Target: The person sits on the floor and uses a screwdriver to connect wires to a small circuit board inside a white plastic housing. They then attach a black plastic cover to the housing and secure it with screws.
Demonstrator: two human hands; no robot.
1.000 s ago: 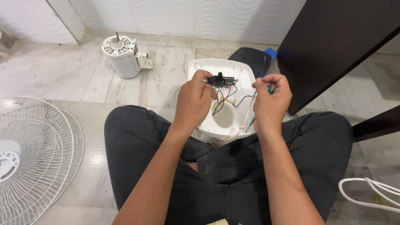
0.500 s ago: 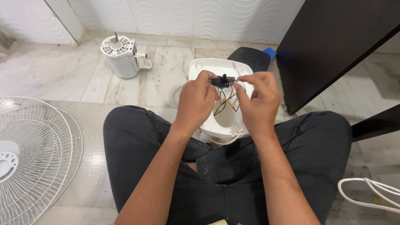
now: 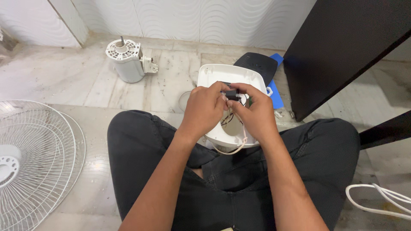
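**Both hands pinched on a small black switch part above a white fan housing**

The left hand and the right hand meet over the lap, fingers curled in and closed together on a small black plastic electrical part that shows only as a dark block between the fingertips. The left thumb and forefinger press it from the left; the right hand's fingers wrap it from the right and above, so most of the part is hidden. Thin dark wires hang from it down into the white plastic fan housing, which rests tilted against the person's crossed legs in dark grey trousers. A pale cream cord loops out from under the housing's near edge, just below the right hand.

On the marble floor behind the housing lies a black flat panel on a blue sheet. Well to the left stands a white cylindrical fan motor with its shaft upright. A white wire fan grille lies flat at the left edge, near the left knee. A dark wooden furniture piece stands close on the right, and a white cable curls on the floor at the lower right.
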